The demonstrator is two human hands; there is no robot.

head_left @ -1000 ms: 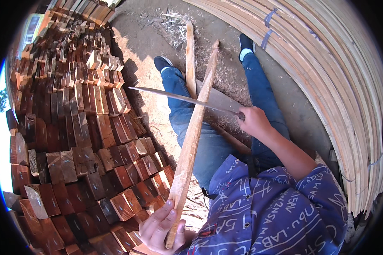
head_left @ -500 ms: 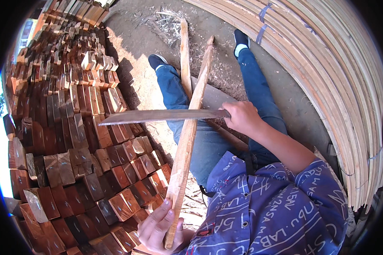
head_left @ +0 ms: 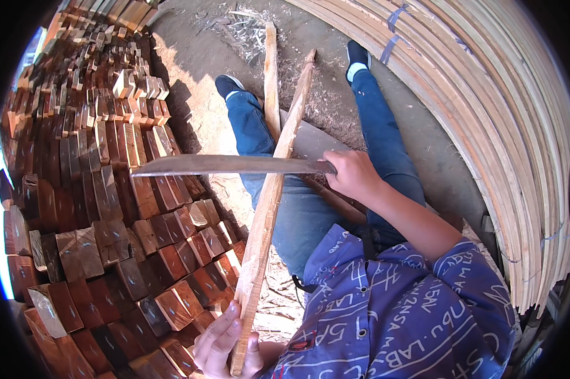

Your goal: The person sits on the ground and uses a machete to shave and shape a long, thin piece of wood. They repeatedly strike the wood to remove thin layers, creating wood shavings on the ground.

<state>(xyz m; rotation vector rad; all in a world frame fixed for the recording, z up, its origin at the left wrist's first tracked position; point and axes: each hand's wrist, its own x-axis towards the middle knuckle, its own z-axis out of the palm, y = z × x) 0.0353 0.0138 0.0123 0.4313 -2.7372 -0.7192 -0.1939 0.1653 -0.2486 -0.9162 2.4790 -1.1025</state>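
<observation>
- Your left hand [head_left: 217, 344] is closing round the near end of the long stick [head_left: 261, 234], its fingers on one side and thumb on the other; that firm pinch is probably serving to stop the wood from rolling.
- The stick is slanting up and away from that hand, over your left leg [head_left: 297, 224], its narrowed far end pointing toward the ground between your shoes.
- Your right hand [head_left: 354, 174] is wrapping tightly around the handle of the long knife [head_left: 222, 165].
- The blade is crossing the stick beyond its middle; whether it is touching the wood, you cannot be telling from this view.
- Your left fingers are sitting well apart from the blade, which is looking like the safest spacing for strokes directed away from you.
- Your leg is lying beneath the crossing, so a slip is seeming the main risk; a shallow blade angle is likely serving you better than a steep one.
- The blade's tip is reaching leftward in front of the stacked wooden blocks [head_left: 76, 249], so a wide swing is risking a knock.
</observation>
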